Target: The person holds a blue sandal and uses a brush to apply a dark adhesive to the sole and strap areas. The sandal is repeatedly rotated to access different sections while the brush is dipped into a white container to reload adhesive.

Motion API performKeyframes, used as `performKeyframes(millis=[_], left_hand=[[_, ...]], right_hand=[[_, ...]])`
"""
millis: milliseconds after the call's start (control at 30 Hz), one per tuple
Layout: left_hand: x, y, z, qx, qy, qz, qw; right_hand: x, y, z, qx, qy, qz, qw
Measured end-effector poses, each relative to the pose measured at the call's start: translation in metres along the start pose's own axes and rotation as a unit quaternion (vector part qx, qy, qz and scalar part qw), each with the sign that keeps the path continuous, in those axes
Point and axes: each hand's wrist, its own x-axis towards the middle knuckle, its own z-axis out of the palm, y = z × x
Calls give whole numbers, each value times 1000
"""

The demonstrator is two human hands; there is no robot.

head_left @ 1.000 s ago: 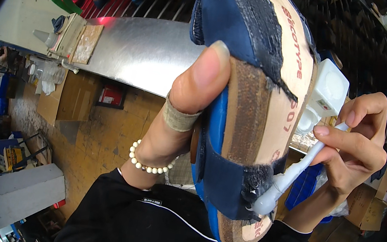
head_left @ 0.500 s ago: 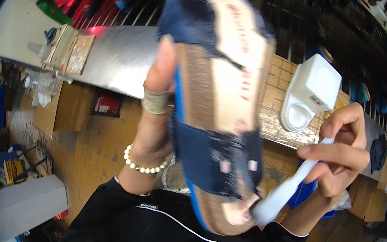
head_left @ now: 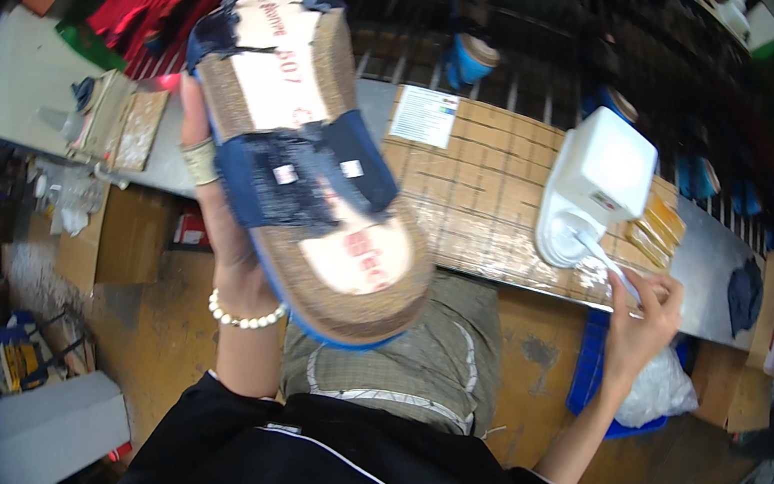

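Note:
My left hand (head_left: pixel 242 265) grips a sandal in the making (head_left: pixel 301 178) from its left side, raised in front of me with the underside facing up. Dark blue straps are folded over its brown insole, a pale centre strip runs along it, and a blue edge shows at the side. At the right, my right hand (head_left: pixel 642 323) pinches the handle of a slim white brush (head_left: pixel 605 258). The brush's tip is down in the round cup of a white glue dispenser (head_left: pixel 612 161), so its bristles are hidden.
Cardboard with a grid (head_left: pixel 484 202) covers part of the metal bench, a paper label (head_left: pixel 424 116) on it. Beside the dispenser lies a yellowish block (head_left: pixel 655 232). Behind runs a rack of bars with several blue shoes (head_left: pixel 471 60). A blue crate (head_left: pixel 591 361) with a clear bag stands below right.
The brush has left the sandal's near end and gone into the dispenser's cup with my right hand. My left hand has carried the sandal left and lower, tilting it.

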Motion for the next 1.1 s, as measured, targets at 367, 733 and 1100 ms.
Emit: performKeyframes(millis=[367,733,1100], left_hand=[[10,13,-2,103,-57,146,982],[-4,6,-22,338,26,381,860],[-7,6,-25,440,77,335,830]], right_hand=[[29,-74,-60,413,-58,-89,904],[46,-127,-79,275,-13,-271,922],[38,-119,-58,410,-69,-251,874]])
